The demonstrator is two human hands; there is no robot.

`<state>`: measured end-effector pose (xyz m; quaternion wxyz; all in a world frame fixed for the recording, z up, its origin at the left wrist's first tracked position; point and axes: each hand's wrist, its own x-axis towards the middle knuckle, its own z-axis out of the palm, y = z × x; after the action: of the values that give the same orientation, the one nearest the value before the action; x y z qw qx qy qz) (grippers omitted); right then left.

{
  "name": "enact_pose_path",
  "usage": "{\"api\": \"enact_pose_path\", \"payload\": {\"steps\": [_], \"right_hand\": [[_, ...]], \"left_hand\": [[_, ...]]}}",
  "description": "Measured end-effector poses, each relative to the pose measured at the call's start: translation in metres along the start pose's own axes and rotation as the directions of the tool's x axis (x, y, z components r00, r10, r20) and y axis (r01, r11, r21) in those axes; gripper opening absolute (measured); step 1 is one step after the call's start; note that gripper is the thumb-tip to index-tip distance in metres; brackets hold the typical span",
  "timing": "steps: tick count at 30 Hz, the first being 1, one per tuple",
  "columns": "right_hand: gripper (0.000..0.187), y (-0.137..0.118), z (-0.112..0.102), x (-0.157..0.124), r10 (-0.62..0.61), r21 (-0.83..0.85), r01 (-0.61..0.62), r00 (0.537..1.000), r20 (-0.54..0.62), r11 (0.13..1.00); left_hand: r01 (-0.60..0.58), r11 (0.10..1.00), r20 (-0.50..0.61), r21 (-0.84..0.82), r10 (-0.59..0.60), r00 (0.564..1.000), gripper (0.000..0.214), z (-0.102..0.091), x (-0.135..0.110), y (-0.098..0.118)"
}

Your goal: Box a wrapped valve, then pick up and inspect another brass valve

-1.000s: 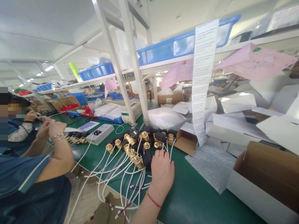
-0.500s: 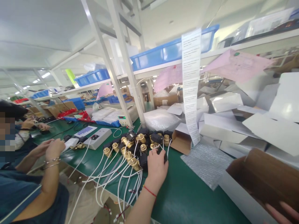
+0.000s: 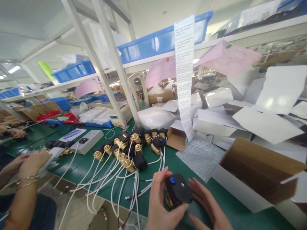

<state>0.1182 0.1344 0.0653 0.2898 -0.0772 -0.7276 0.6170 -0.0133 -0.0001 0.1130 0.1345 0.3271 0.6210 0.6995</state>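
Observation:
My left hand [image 3: 163, 204] grips a motorized ball valve [image 3: 179, 190], its black actuator box topped by a blue button, with a bit of brass body showing below. On the other side of that valve is my right hand [image 3: 209, 207], fingers apart and curved toward the box; whether they touch it I cannot tell. Beyond my hands, several more brass valves [image 3: 128, 164] with black actuators lie clustered on the green bench [image 3: 168, 159]. White cables [image 3: 115, 188] trail from them over the front edge.
An open white carton [image 3: 240, 191] with a brown inside stands at right, beside a bubble-wrap sheet [image 3: 201, 159]. White boxes [image 3: 223, 124] pile up behind. A label strip [image 3: 184, 76] hangs from the shelf. At left, a co-worker's hands [image 3: 33, 163] work near a grey box [image 3: 87, 142].
My left hand has brought a valve from the cluster toward me. My right hand has come from the carton at lower right to beside it. The view has shifted right.

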Motion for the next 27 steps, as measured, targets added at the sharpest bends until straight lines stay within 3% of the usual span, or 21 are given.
{"api": "enact_pose_path", "payload": {"steps": [2, 5, 11, 15, 18, 22, 27], "right_hand": [[0.074, -0.014, 0.011, 0.005, 0.134, 0.178, -0.148, 0.987, 0.090, 0.973], [0.073, -0.022, 0.013, 0.005, 0.227, 0.289, -0.248, 0.968, 0.105, 0.925], [0.066, -0.016, 0.024, -0.004, 0.126, 0.257, -0.125, 0.992, 0.014, 0.958], [0.062, -0.021, 0.030, -0.004, 0.204, 0.232, -0.197, 0.979, -0.009, 0.953], [0.061, -0.027, 0.030, 0.001, 0.302, 0.265, -0.281, 0.953, -0.038, 0.922], [0.058, -0.028, 0.029, 0.009, 0.334, 0.322, -0.299, 0.941, -0.060, 0.898], [0.057, -0.016, 0.033, 0.006, 0.398, 0.496, -0.301, 0.912, -0.100, 0.815]], "left_hand": [[0.058, 0.978, 0.133, -0.200, -0.032, 0.991, 0.091, 0.004, -0.014, -0.014], [0.093, 0.942, 0.187, -0.322, -0.033, 0.982, 0.091, 0.001, -0.029, -0.023], [0.147, 0.982, 0.274, -0.122, -0.109, 0.956, 0.080, -0.018, -0.036, -0.016], [0.152, 0.974, 0.247, -0.167, -0.108, 0.963, 0.079, -0.019, -0.037, -0.022], [0.257, 0.931, 0.246, -0.259, -0.194, 0.950, 0.080, -0.016, -0.032, -0.021], [0.362, 0.862, 0.274, -0.355, -0.274, 0.922, 0.073, -0.015, -0.024, -0.016], [0.316, 0.868, 0.187, -0.383, -0.263, 0.947, 0.062, -0.013, -0.025, -0.027]]}}
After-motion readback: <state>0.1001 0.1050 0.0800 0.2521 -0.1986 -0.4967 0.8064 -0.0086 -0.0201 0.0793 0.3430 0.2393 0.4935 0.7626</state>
